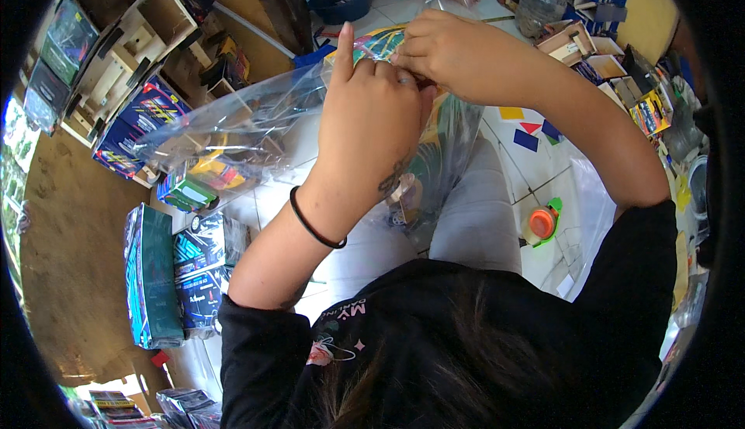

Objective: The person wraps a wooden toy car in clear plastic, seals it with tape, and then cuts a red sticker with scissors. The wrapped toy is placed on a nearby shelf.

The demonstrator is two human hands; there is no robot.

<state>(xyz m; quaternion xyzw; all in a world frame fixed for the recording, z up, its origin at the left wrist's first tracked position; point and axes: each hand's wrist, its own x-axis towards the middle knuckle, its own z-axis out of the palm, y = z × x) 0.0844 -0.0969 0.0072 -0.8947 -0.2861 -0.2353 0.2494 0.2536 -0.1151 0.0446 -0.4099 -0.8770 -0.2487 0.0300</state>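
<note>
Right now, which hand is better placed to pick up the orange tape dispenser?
Right hand, probably. The orange tape dispenser lies on the floor on the right side. Both hands grip the plastic bag; the left hand would cross over.

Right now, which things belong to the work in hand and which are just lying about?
In hand:
left hand
right hand
clear plastic bag with colourful printed pieces inside, gripped by both hands

Lying about:
orange tape dispenser
dark printed boxes
blue bowl
wooden trays
coloured flat shapes on the floor
</note>
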